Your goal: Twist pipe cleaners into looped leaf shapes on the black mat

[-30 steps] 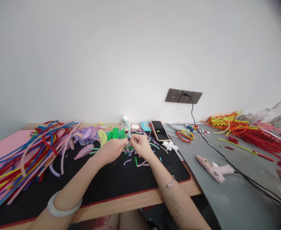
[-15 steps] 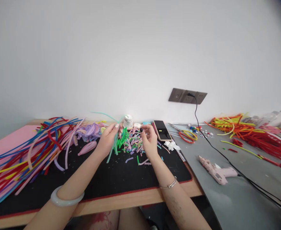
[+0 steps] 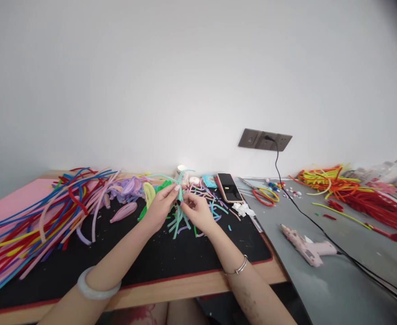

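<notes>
A bundle of mint-green pipe cleaners [image 3: 180,195] stands upright between my two hands, its strands fanning out above and below the fingers. My left hand [image 3: 161,205] pinches it from the left. From the right, the fingers of my right hand [image 3: 195,211] are closed round the same bundle, just below the left fingertips. Behind the hands lie a yellow-green pipe cleaner bunch [image 3: 148,193] and a pile of short pastel pieces [image 3: 203,193], partly hidden by my right hand.
Long coloured pipe cleaners [image 3: 49,216] cover the left of the black mat [image 3: 144,259]. A phone [image 3: 229,187], scissors [image 3: 266,195] and a pink glue gun [image 3: 308,246] with a black cable [image 3: 303,210] lie rightward. Red and orange bunches [image 3: 371,203] lie far right.
My hands have come together; the right moved left onto the mint-green strands. The strands are now gathered upright. The yellow-green bunch shows more fully beside my left hand.
</notes>
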`<state>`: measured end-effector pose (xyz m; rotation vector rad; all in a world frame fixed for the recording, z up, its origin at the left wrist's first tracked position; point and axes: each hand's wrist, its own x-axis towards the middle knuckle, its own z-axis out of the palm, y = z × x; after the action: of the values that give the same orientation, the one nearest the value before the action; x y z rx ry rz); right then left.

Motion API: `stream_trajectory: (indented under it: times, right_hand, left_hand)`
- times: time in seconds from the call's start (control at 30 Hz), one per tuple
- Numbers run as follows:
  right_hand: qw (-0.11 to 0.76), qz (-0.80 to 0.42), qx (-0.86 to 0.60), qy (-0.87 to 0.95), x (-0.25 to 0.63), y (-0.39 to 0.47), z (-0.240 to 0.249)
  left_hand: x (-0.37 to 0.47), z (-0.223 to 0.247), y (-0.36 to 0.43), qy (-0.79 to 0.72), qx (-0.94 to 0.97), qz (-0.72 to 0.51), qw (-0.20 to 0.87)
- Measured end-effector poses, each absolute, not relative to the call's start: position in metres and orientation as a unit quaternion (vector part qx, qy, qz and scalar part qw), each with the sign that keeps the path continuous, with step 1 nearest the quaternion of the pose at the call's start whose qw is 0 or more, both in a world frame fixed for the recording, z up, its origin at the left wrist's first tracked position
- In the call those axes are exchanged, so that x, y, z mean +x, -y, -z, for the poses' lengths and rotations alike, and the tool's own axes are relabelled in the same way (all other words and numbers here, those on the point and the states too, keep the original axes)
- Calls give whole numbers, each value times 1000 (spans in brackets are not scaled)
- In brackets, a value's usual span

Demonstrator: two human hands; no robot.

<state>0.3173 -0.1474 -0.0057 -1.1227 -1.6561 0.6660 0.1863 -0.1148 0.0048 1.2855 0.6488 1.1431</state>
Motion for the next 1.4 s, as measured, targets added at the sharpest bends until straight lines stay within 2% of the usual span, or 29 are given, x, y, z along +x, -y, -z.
stream_trajectory:
  times: [0.13,0.33,0.53,0.93,1.13,1.4]
  right_hand:
    - [482,-328,-441,683,323,147,5]
    - [418,-394,-429,697,326,145,5]
    - [442,-442,-442,643,323,142,10]
    - [484,-482,-433,588,327,137,14]
    - [495,-577,-380,527,326,138,12]
    - [486,-555,-420,529,329,138,12]
  left_hand:
    - [176,-2,105,-324,611,-489,531]
    - [168,0,102,-323,618,-457,552]
    - [167,6,102,-331,627,-444,548]
    - [167,11,101,-306,580,-441,612]
    - [169,13,101,-301,574,-423,633]
    - [171,15,102,-330,583,-431,604]
